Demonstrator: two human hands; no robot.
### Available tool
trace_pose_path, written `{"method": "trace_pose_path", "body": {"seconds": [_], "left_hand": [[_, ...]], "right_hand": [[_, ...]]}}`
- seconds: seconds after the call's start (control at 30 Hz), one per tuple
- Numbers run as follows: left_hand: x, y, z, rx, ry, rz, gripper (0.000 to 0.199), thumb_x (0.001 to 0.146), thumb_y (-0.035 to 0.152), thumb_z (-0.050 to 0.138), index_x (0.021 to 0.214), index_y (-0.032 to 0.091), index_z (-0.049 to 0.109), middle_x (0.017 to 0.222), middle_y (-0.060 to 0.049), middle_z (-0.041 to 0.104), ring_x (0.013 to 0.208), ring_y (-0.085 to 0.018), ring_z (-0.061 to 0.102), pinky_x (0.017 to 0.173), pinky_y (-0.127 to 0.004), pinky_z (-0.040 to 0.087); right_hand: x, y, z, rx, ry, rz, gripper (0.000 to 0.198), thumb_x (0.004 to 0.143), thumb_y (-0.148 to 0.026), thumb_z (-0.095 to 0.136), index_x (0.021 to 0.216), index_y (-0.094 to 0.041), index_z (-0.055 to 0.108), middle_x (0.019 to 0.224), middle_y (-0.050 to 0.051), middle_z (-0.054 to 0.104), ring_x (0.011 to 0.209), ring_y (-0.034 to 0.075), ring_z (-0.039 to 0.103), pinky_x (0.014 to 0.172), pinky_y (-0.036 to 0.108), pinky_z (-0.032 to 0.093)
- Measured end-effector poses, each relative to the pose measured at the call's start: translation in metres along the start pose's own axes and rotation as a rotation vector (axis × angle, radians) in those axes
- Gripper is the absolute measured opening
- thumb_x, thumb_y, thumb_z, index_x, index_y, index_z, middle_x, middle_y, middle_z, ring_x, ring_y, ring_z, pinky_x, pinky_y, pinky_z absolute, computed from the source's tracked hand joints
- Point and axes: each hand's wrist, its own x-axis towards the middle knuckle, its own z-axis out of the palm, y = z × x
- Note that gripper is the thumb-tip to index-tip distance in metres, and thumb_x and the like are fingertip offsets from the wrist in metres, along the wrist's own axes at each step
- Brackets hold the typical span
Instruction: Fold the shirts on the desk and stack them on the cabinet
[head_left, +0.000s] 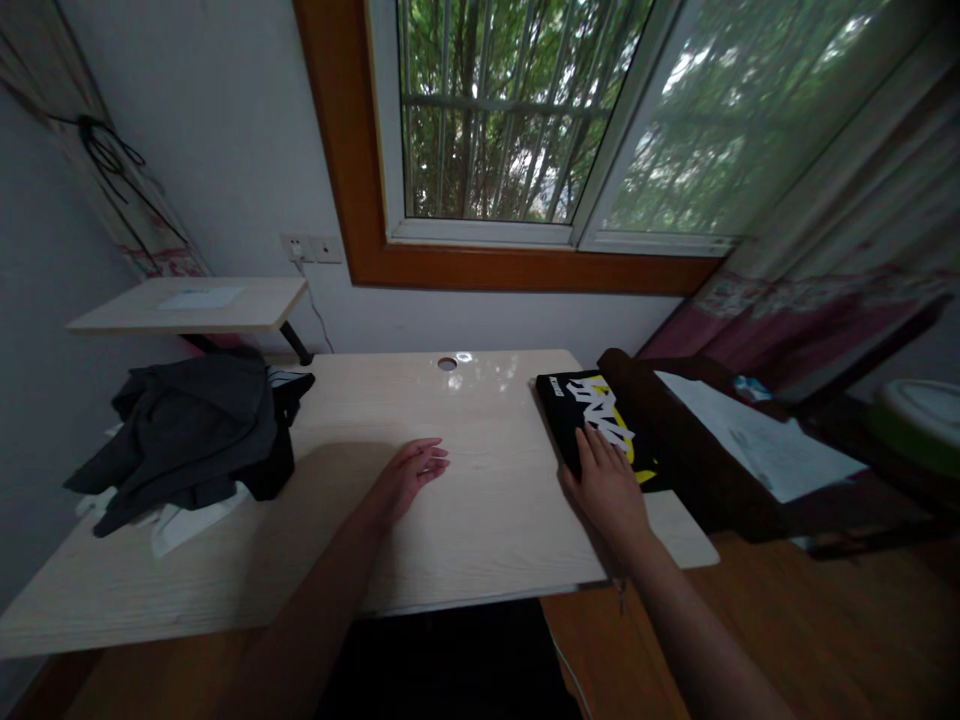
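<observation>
My right hand point(606, 487) lies flat on a folded black garment point(560, 412) with white and yellow print, at the right end of the desk. Its fingers are stretched out over the print, and part of the cloth is hidden beneath them. Above the middle of the desk point(495, 520), my left hand point(409, 476) is held with its fingers loosely extended and nothing in it. To the left sits a heap of crumpled clothes point(199, 430), dark grey on top with black and white pieces showing below.
A small raised shelf point(270, 300) with a paper on it stands at the back left. Beyond the desk's right edge is a dark brown padded piece of furniture point(690, 450) carrying a pale sheet point(757, 440). A window point(525, 120) and a wall socket point(311, 248) are behind the desk.
</observation>
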Motion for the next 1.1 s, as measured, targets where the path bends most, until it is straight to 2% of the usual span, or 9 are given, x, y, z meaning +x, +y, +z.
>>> {"method": "trace_pose_path", "body": {"seconds": [0.17, 0.37, 0.5, 0.63, 0.73, 0.8, 0.9, 1.1], "left_hand": [[-0.002, 0.002, 0.001, -0.003, -0.001, 0.005, 0.039, 0.079, 0.035, 0.08, 0.112, 0.015, 0.072, 0.107, -0.013, 0.074, 0.097, -0.021, 0.07, 0.107, -0.046, 0.045], [-0.002, 0.002, 0.002, 0.009, -0.007, 0.016, 0.04, 0.077, 0.036, 0.081, 0.111, 0.016, 0.073, 0.106, -0.012, 0.073, 0.095, -0.021, 0.07, 0.105, -0.046, 0.046], [-0.003, 0.003, 0.002, 0.022, -0.017, 0.017, 0.04, 0.078, 0.035, 0.08, 0.112, 0.016, 0.073, 0.108, -0.013, 0.073, 0.097, -0.022, 0.07, 0.105, -0.046, 0.046], [-0.003, 0.002, 0.002, 0.032, -0.027, 0.015, 0.039, 0.078, 0.033, 0.08, 0.112, 0.016, 0.073, 0.108, -0.012, 0.073, 0.098, -0.022, 0.069, 0.104, -0.045, 0.046], [-0.002, 0.001, 0.002, 0.054, -0.028, 0.013, 0.039, 0.077, 0.031, 0.079, 0.112, 0.017, 0.073, 0.109, -0.012, 0.072, 0.097, -0.022, 0.069, 0.102, -0.044, 0.048], [-0.002, 0.001, 0.003, 0.073, -0.024, 0.012, 0.039, 0.076, 0.03, 0.08, 0.112, 0.017, 0.073, 0.109, -0.012, 0.072, 0.097, -0.022, 0.07, 0.099, -0.042, 0.048], [-0.003, 0.001, 0.004, 0.085, -0.03, 0.011, 0.041, 0.075, 0.03, 0.081, 0.112, 0.017, 0.073, 0.11, -0.013, 0.073, 0.097, -0.023, 0.07, 0.096, -0.042, 0.049], [-0.002, 0.0, 0.002, 0.067, -0.045, 0.021, 0.041, 0.075, 0.032, 0.081, 0.112, 0.016, 0.073, 0.11, -0.013, 0.072, 0.097, -0.024, 0.07, 0.097, -0.043, 0.048]], "right_hand": [[-0.001, 0.008, 0.0, 0.005, -0.006, -0.051, 0.07, 0.097, -0.03, 0.042, 0.162, -0.021, 0.02, 0.158, 0.013, 0.043, 0.142, 0.036, 0.045, 0.117, 0.061, 0.033], [0.001, 0.024, -0.007, 0.012, -0.05, -0.112, 0.067, 0.095, -0.023, 0.043, 0.16, -0.023, 0.029, 0.158, 0.009, 0.043, 0.145, 0.033, 0.042, 0.119, 0.06, 0.032], [0.0, 0.031, -0.008, 0.038, -0.078, -0.135, 0.065, 0.094, -0.023, 0.043, 0.159, -0.025, 0.033, 0.158, 0.006, 0.044, 0.142, 0.032, 0.046, 0.119, 0.058, 0.034], [0.0, 0.033, -0.005, 0.052, -0.097, -0.146, 0.062, 0.095, -0.027, 0.045, 0.156, -0.023, 0.039, 0.158, 0.006, 0.044, 0.143, 0.031, 0.046, 0.119, 0.053, 0.037], [0.003, 0.031, -0.005, 0.076, -0.123, -0.148, 0.061, 0.097, -0.041, 0.047, 0.155, -0.02, 0.042, 0.159, 0.008, 0.042, 0.146, 0.033, 0.04, 0.12, 0.054, 0.036], [0.009, 0.032, -0.005, 0.122, -0.151, -0.145, 0.063, 0.098, -0.049, 0.045, 0.153, -0.02, 0.044, 0.158, 0.01, 0.043, 0.148, 0.033, 0.038, 0.121, 0.055, 0.035], [0.023, 0.038, 0.0, 0.203, -0.191, -0.125, 0.061, 0.102, -0.054, 0.035, 0.153, -0.022, 0.045, 0.159, 0.009, 0.042, 0.149, 0.03, 0.036, 0.122, 0.054, 0.034], [0.072, 0.058, 0.029, 0.251, -0.277, -0.027, 0.063, 0.102, -0.056, 0.03, 0.153, -0.022, 0.045, 0.16, 0.01, 0.04, 0.15, 0.029, 0.033, 0.122, 0.053, 0.033]]}}
